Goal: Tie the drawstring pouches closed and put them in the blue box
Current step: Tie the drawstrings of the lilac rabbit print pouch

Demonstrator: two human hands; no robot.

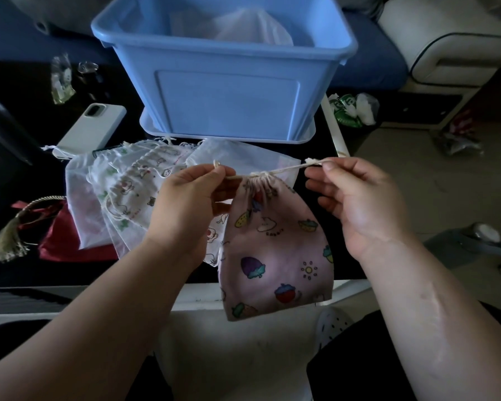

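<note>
Left hand [185, 198] and right hand [356, 198] pinch cream cords [289, 168] of a pink fruit-print cloth pouch [275, 256]. Behind it stands a smooth blue plastic box [229, 105].

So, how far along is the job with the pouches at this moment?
Done: one white pouch lies in the blue box. In hand: the pink pouch hangs with its mouth gathered, the left hand and the right hand each pinching an end of its drawstring; I cannot tell if a knot is tied. Left: the pile of pouches and the red pouch on the table.
</note>
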